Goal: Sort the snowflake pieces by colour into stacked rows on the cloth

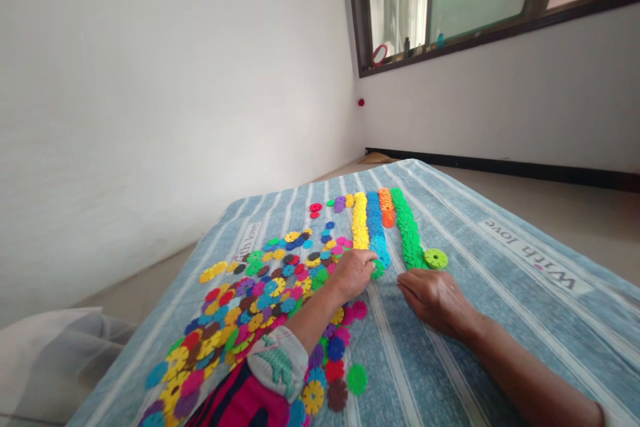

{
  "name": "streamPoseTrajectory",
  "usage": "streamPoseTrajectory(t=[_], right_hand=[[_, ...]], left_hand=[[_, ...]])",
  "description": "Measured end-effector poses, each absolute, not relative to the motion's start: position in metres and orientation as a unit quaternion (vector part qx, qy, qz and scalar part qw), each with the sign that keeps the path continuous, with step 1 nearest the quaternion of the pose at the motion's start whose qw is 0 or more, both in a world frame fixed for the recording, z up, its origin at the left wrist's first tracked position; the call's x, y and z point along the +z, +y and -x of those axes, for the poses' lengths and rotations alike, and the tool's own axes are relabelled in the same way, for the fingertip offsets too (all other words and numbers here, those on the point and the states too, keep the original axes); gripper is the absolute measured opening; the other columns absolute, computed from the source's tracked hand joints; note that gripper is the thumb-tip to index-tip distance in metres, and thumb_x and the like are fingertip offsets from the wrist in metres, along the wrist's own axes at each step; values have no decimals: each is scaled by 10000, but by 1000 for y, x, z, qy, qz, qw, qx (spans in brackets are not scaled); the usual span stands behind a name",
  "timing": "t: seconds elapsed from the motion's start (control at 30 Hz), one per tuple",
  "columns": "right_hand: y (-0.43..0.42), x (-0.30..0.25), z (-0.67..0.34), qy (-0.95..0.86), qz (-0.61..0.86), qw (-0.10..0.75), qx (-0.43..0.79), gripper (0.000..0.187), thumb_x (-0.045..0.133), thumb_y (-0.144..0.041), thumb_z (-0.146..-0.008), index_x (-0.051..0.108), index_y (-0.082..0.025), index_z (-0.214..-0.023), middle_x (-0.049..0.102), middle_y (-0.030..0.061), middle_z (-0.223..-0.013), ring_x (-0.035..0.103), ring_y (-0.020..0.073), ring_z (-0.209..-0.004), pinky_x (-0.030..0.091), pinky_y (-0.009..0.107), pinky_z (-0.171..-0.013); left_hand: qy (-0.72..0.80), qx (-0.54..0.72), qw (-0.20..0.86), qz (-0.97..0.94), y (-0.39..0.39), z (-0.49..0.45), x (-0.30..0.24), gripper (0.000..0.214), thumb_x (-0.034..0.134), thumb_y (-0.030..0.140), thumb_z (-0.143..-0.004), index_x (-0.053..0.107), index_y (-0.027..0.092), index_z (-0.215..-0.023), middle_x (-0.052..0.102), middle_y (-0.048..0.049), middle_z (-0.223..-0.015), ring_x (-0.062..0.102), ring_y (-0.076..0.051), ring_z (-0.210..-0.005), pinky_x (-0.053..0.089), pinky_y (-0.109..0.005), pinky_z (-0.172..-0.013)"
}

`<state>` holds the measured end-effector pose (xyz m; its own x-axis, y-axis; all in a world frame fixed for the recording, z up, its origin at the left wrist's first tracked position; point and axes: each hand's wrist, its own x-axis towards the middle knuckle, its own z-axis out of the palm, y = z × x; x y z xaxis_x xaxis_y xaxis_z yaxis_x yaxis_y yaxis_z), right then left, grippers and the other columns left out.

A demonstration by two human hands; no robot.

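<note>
And there's the left hand, fingers closed on a green plastic disc right at the foot of the blue row! The right hand lies just beside it, fingers together, gripping nothing, near the green row and a loose green disc. The yellow row and orange row line up alongside, a jumble of multicoloured discs spreads left, all on a blue striped cover printed "With love".

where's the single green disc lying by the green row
In the head view, the disc sits right of the near end of the green row, beyond the right hand.
</note>
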<state>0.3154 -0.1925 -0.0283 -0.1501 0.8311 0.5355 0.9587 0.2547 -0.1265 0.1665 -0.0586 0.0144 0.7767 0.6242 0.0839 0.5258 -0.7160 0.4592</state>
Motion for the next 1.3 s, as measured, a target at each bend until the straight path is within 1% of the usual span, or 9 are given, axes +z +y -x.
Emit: streamPoseTrajectory(t=[0.17,0.27,0.4,0.63,0.8,0.93,1.03,1.13,1.3], right_hand=[[-195,-21,-310,-762,584,256,-115,313,367,-164,-943,532,-176,-678,564,4,-627,501,112,-569,239,281,-563],[-198,-16,-298,-780,560,257,-110,304,409,-218,-934,538,-176,-661,581,7,-612,504,113,-542,239,289,-557],[-201,-16,-279,-807,529,248,-88,262,507,-277,-872,547,-174,-634,607,9,-589,508,117,-510,227,292,-541],[-199,-16,-271,-807,545,220,-60,207,565,-233,-803,571,-162,-608,639,33,-584,519,125,-507,217,288,-519],[-199,-16,-271,-805,544,225,-69,194,531,-202,-801,590,-159,-621,647,42,-600,517,128,-499,209,297,-506],[-200,-20,-269,-806,529,254,-76,285,434,-171,-876,578,-158,-629,626,43,-582,522,124,-491,238,294,-506],[-201,-25,-269,-812,505,283,-76,335,370,-157,-915,578,-160,-652,626,48,-601,547,130,-512,275,281,-512],[-200,-30,-270,-812,491,306,-75,335,355,-140,-912,588,-165,-672,633,50,-612,568,144,-515,297,283,-512],[-200,-41,-272,-809,496,308,-68,318,360,-140,-915,583,-180,-691,636,41,-625,589,156,-528,305,291,-512]], left_hand=[[314,136,220,-914,-64,-174,12,303,471,162,-783,738,197,-923,736,-6,-835,646,-163,-799,464,-232,-736],[290,147,242,-914,-68,-183,11,303,483,145,-764,740,193,-916,738,-5,-848,651,-159,-810,466,-225,-747],[252,149,264,-919,-76,-198,8,278,504,158,-760,744,191,-897,739,-9,-844,650,-153,-778,466,-220,-719],[220,127,248,-935,-87,-219,5,240,516,171,-774,742,189,-856,736,-22,-827,645,-161,-778,459,-228,-705],[207,112,225,-946,-89,-229,6,227,522,163,-773,739,196,-829,729,-15,-813,637,-152,-764,464,-224,-723],[201,87,179,-959,-94,-237,7,223,524,178,-783,740,193,-833,723,-29,-864,636,-165,-839,470,-237,-771],[187,52,147,-970,-96,-243,7,211,541,184,-776,737,212,-849,712,-16,-870,629,-161,-843,467,-228,-741],[176,25,118,-977,-97,-247,6,193,549,204,-770,734,213,-825,692,-20,-826,621,-170,-813,456,-232,-663],[187,59,99,-976,-96,-245,-1,220,555,285,-788,731,228,-907,665,-31,-840,611,-173,-801,459,-244,-650]])
